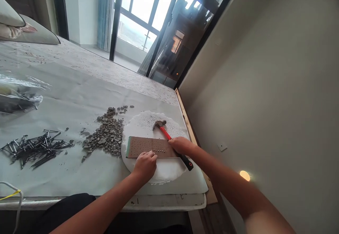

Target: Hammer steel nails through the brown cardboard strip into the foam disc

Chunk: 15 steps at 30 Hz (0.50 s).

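My right hand point(181, 145) is wrapped around the handle of a claw hammer point(165, 133). The hammer has a dark metal head, a red shaft and a black grip, and its head is over the white round slab. My left hand point(145, 164) rests at the near edge of a brown board point(140, 146) dotted with rows of small holes. Its fingers are curled together, and whatever they may pinch is too small to make out. Several small pale bits stand in a row on the board beside the fingertips. Beneath the board lies a white, crumbly-edged round slab point(148, 121).
Grey stone chips point(108, 135) are heaped left of the slab. Farther left lie a pile of dark nails point(39, 147) and a clear plastic bag point(18, 94). A white cable point(19, 205) hangs at the near left. A wall point(265, 85) rises close on the right.
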Tool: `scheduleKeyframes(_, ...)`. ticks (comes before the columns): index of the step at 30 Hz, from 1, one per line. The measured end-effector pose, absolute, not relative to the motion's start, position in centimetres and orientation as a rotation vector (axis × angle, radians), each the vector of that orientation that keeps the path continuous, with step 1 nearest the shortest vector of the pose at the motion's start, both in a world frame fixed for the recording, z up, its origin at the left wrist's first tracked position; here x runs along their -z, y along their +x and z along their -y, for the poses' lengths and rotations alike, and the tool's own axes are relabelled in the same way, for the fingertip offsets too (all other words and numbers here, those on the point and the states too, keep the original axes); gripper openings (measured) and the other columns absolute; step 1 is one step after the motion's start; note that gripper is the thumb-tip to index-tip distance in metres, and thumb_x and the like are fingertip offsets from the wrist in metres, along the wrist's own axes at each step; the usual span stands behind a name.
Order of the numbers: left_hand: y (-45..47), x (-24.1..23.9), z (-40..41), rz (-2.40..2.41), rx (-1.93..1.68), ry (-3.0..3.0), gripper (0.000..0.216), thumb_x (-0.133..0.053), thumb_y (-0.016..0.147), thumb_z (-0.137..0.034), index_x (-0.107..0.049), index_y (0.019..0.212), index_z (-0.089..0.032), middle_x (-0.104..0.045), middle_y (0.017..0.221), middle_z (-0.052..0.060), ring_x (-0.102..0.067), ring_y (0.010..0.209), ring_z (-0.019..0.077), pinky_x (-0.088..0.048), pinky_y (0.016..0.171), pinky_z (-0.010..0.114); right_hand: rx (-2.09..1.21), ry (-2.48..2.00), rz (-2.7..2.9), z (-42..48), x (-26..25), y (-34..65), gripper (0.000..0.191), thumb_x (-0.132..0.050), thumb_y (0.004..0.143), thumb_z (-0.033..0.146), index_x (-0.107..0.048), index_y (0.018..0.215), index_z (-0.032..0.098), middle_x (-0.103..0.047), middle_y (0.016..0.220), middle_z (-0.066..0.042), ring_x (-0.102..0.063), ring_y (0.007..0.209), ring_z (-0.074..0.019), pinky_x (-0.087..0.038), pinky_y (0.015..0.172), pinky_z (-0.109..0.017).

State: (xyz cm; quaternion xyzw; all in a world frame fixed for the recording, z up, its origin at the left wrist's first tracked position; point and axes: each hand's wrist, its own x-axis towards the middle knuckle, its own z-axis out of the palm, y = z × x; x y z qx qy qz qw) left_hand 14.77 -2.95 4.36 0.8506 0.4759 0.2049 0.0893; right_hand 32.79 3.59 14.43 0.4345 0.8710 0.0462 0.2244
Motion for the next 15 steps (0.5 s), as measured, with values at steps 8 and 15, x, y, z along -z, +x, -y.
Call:
scheduleKeyframes(8,14.9,-5.2,3.0,-1.318,-1.026,2.313,0.030,-0.035,0.088,-0.031,-0.057,0.103,-0.018,-0.064,0.100,0.008,-0.057,0.093,0.0191,-0.043,0.082,0.033,0.088,1.137,-2.590,0.0,-16.5,29.8,0.023,-0.038,0.087,0.026,-0.058,0.087,0.016,-0.067,0.087,-0.007,-0.059,0.076,-0.0167,-0.033,0.058,-0.024)
scheduleKeyframes(15,14.7,-5.5,3.2,-1.309,-0.923,2.387,0.037,-0.027,0.090,-0.029,-0.058,0.074,-0.016,-0.065,0.079,0.008,-0.060,0.080,0.0189,-0.046,0.075,0.035,0.232,1.530,-2.730,0.9,-13.7,30.8,0.030,-0.047,0.085,0.032,-0.055,0.110,0.018,-0.067,0.092,-0.005,-0.059,0.080,-0.0125,-0.039,0.066,-0.020)
